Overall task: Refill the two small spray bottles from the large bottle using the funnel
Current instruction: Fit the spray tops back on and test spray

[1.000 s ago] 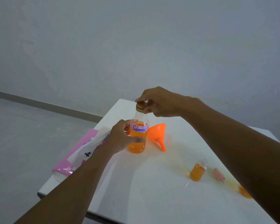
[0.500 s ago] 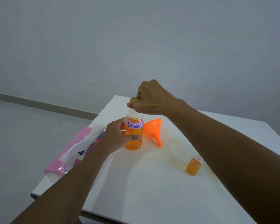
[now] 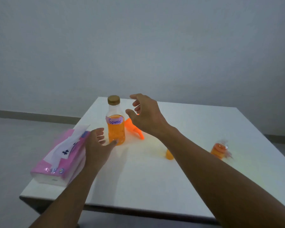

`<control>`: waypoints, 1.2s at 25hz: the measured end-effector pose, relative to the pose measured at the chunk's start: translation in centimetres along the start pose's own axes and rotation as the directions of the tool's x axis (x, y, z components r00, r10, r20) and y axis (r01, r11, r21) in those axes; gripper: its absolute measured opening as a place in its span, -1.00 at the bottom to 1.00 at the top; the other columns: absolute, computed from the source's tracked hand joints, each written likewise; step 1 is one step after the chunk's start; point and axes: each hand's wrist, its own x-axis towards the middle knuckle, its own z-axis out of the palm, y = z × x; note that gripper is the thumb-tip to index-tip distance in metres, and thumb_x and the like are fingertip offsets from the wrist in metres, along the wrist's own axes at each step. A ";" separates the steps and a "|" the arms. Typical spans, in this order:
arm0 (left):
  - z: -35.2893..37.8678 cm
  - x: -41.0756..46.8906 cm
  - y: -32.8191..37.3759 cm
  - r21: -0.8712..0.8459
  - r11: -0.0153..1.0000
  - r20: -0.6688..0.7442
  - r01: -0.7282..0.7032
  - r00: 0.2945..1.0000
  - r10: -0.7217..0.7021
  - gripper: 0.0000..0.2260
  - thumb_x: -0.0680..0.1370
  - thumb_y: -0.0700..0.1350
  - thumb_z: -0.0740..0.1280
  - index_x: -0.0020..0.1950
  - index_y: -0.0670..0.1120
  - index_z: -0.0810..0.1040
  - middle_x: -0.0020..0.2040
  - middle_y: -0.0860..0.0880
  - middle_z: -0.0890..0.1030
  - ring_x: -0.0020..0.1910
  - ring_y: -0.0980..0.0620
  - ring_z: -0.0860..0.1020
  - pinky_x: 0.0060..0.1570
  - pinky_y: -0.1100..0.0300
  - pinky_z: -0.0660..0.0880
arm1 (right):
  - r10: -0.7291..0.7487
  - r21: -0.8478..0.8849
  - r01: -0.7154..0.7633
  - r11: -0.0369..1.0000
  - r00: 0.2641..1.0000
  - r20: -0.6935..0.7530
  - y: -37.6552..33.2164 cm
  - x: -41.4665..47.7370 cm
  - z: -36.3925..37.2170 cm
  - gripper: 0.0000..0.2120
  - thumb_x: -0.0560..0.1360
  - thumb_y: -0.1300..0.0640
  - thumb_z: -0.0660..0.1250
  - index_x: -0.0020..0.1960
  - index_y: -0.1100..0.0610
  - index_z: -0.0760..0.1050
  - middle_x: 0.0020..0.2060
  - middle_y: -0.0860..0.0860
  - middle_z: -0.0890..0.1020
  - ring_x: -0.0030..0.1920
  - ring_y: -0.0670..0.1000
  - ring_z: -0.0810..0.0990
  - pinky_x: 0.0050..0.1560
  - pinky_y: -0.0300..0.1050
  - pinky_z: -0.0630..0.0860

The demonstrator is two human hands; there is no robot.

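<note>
The large bottle (image 3: 115, 124) stands upright on the white table (image 3: 155, 175), gold cap on, a pink "Spray" label across its orange liquid. My left hand (image 3: 97, 148) is open just left of its base, the thumb tip close to the bottle. My right hand (image 3: 146, 116) hovers open to the right of the bottle's neck. Behind it the orange funnel (image 3: 135, 129) lies on its side. One small bottle (image 3: 169, 154) of orange liquid is partly hidden by my right forearm. A second small bottle (image 3: 219, 149) appears blurred at the right.
A pink pack of tissues (image 3: 59, 160) lies at the table's left edge, a tissue sticking out of it. The table's near edge runs just below my forearms. A grey wall and floor lie beyond.
Both hands have let go of the large bottle: the right has lifted off the cap and the left has drawn back from its body. The camera has shifted.
</note>
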 end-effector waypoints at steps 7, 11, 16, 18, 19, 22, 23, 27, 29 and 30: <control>4.2 -9.5 0.8 0.066 0.987 0.147 -0.147 0.980 0.136 -0.83 0.50 -0.13 0.45 0.06 -0.02 0.57 -0.10 0.00 0.62 -0.17 0.10 0.58 -0.20 0.32 0.46 | 0.047 0.090 -0.031 0.995 0.981 -0.188 3.7 -12.0 -6.3 -0.74 0.53 0.27 0.37 0.21 0.13 0.61 -0.11 -0.03 0.66 -0.12 -0.07 0.64 -0.03 -0.29 0.58; 8.5 -11.9 2.3 0.056 0.983 0.250 -0.176 0.955 0.157 -0.73 0.49 -0.12 0.46 0.16 0.02 0.54 -0.02 0.05 0.60 -0.13 0.12 0.56 -0.10 0.19 0.58 | 0.302 0.019 -0.305 0.952 0.931 -0.205 8.4 -16.8 -9.0 -0.70 0.56 0.34 0.24 0.19 0.10 0.60 -0.06 -0.06 0.65 -0.05 -0.13 0.61 0.03 -0.21 0.60; 12.5 -11.9 3.4 0.021 0.982 0.257 -0.189 0.950 0.178 -0.48 0.42 -0.06 0.53 0.33 0.02 0.44 0.25 0.06 0.51 0.04 0.11 0.52 -0.06 0.29 0.48 | 0.389 -0.301 -0.385 0.872 0.920 -0.048 11.5 -16.8 -9.2 -0.68 0.54 0.36 0.20 0.27 0.20 0.48 0.10 0.11 0.54 0.15 0.08 0.52 0.11 -0.07 0.48; 13.4 -11.4 3.8 -0.009 0.984 0.266 -0.176 0.948 0.172 -0.39 0.40 -0.01 0.56 0.38 0.02 0.41 0.30 0.07 0.49 0.12 0.10 0.51 0.00 0.27 0.46 | 0.398 -0.462 -0.337 0.820 0.917 0.037 12.1 -15.6 -8.4 -0.86 0.55 0.32 0.20 0.09 0.24 0.43 -0.09 0.10 0.47 0.12 0.14 0.50 0.00 -0.07 0.38; 13.7 -11.1 4.0 -0.021 0.984 0.279 -0.178 0.944 0.177 -0.37 0.39 0.02 0.56 0.40 0.03 0.40 0.31 0.08 0.49 0.14 0.10 0.50 0.03 0.27 0.46 | 0.412 -0.518 -0.318 0.794 0.908 0.073 12.0 -14.9 -8.1 -0.97 0.56 0.30 0.20 0.00 0.22 0.37 -0.18 0.07 0.42 0.11 0.15 0.50 -0.04 -0.09 0.33; 14.5 -10.5 4.2 -0.046 0.982 0.326 -0.185 0.926 0.190 -0.34 0.39 0.08 0.56 0.43 0.09 0.38 0.29 0.15 0.49 0.16 0.11 0.50 0.05 0.29 0.46 | 0.439 -0.612 -0.302 0.731 0.894 0.084 12.6 -13.1 -7.3 -0.95 0.61 0.24 0.23 0.05 0.20 0.42 0.00 0.13 0.53 0.12 0.14 0.52 0.01 -0.10 0.37; 14.7 -10.5 4.4 -0.059 0.982 0.337 -0.181 0.922 0.190 -0.36 0.40 0.07 0.54 0.43 0.10 0.39 0.27 0.16 0.50 0.15 0.11 0.50 0.05 0.30 0.46 | 0.450 -0.624 -0.311 0.717 0.890 0.073 13.0 -12.6 -7.0 -0.89 0.60 0.24 0.24 0.12 0.23 0.45 0.07 0.15 0.55 0.13 0.15 0.53 0.01 -0.11 0.38; 14.9 -10.1 4.5 -0.107 0.983 0.336 -0.151 0.925 0.179 -0.55 0.47 0.00 0.50 0.34 0.07 0.51 0.13 0.17 0.62 0.08 0.13 0.58 0.06 0.31 0.48 | 0.535 -0.402 -0.489 0.774 0.845 0.001 14.9 -11.1 -6.6 -0.76 0.57 0.23 0.28 0.23 0.21 0.51 0.15 0.14 0.60 0.09 0.13 0.60 -0.05 -0.13 0.47; 14.9 -9.8 4.2 -0.137 0.981 0.334 -0.135 0.926 0.174 -0.64 0.46 -0.03 0.50 0.25 0.09 0.57 0.04 0.19 0.65 0.04 0.18 0.61 0.08 0.27 0.53 | 0.565 -0.023 -0.566 0.824 0.824 -0.041 14.4 -10.3 -7.2 -0.70 0.60 0.12 0.31 0.32 0.10 0.52 0.10 0.06 0.64 0.00 0.05 0.65 -0.03 -0.17 0.56; 14.9 -9.7 3.9 -0.142 0.981 0.331 -0.133 0.928 0.174 -0.64 0.45 -0.02 0.50 0.23 0.09 0.57 0.03 0.18 0.66 0.03 0.18 0.61 0.09 0.25 0.54 | 0.564 0.174 -0.549 0.817 0.824 -0.048 13.8 -10.0 -7.5 -0.69 0.62 0.10 0.30 0.36 0.04 0.51 0.04 0.05 0.65 -0.05 0.05 0.67 -0.03 -0.18 0.60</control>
